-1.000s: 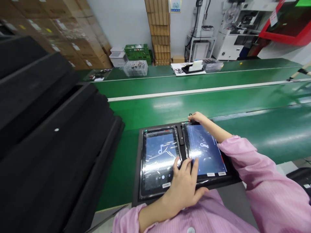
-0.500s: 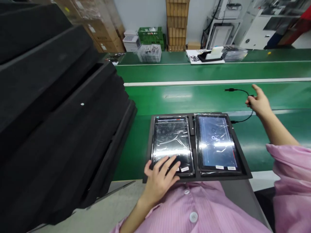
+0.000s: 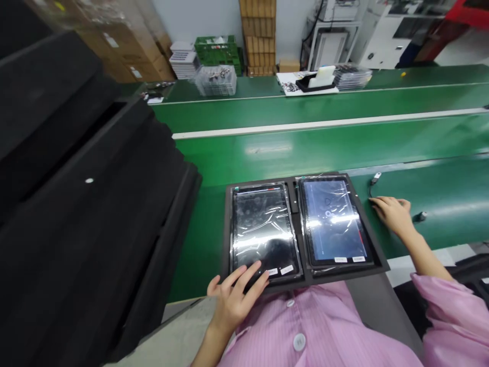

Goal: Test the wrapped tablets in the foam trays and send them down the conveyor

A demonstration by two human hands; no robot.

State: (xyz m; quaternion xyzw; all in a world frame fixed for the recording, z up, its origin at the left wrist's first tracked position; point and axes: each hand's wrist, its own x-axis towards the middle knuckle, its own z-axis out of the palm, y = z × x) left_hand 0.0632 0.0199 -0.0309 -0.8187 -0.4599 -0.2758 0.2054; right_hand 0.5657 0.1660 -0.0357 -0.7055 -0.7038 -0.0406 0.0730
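A black foam tray (image 3: 299, 235) holds two film-wrapped tablets side by side. The left tablet (image 3: 263, 224) has a dark screen with glare; the right tablet (image 3: 332, 219) shows a lit bluish screen. My left hand (image 3: 235, 298), fingers spread, rests on the tray's near left edge and the bottom of the left tablet. To the right of the tray, my right hand (image 3: 393, 216) is closed on a short black cable, low over the green surface. One plug (image 3: 376, 178) sticks out beyond its fingers, and another connector (image 3: 420, 216) lies beside the hand.
Tall stacked black foam trays (image 3: 87, 219) fill the left side. Across the green belt (image 3: 267, 153) stand a clear plastic box (image 3: 217, 80), a green crate (image 3: 217, 51) and a white board (image 3: 290, 85) bearing a black holder. Cardboard boxes (image 3: 130, 46) are piled behind.
My right hand has come down and nearer with the cable, from above the belt to the surface beside the tray. My left hand has slid slightly toward the tray's near edge. The view has shifted.
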